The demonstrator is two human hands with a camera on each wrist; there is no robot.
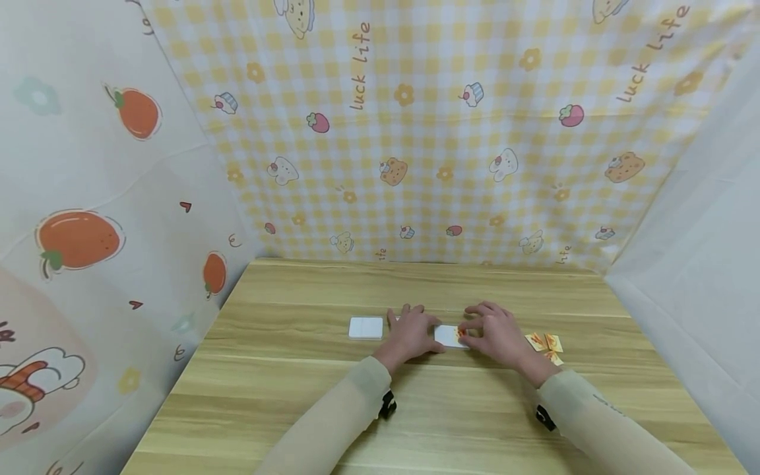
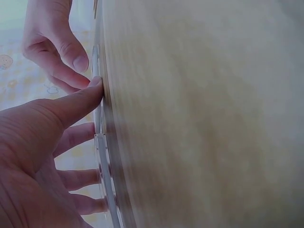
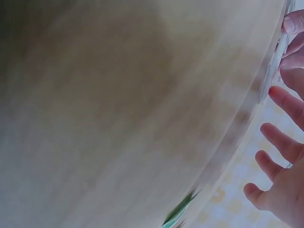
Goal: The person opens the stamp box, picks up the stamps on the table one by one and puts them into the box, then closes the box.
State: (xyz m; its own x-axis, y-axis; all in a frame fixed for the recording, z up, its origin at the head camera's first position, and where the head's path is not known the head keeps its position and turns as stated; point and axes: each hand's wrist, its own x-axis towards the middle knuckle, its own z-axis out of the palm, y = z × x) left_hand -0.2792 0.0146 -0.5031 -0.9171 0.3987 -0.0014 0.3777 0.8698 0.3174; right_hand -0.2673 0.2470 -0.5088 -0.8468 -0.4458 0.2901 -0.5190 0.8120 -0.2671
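Observation:
A thin white rectangular plate (image 1: 446, 335) lies between my two hands, an orange-patterned picture piece (image 1: 460, 334) at its right end. My left hand (image 1: 411, 332) holds the plate's left end, thumb at the near edge and index finger at the far one. The other left fingers spread over a second plate, mostly hidden under that hand. From the right, my right hand (image 1: 495, 335) pinches the picture piece between thumb and index finger, its other fingers raised. In the left wrist view the plates appear edge-on as clear-rimmed slabs (image 2: 107, 178), with the left thumb against one.
Another white plate (image 1: 365, 328) with a clear rim lies left of my left hand. Several small orange-and-yellow picture pieces (image 1: 553, 343) lie beside my right wrist. The wooden table (image 1: 309, 287) meets a yellow checked cloth (image 1: 427, 198) at its back edge.

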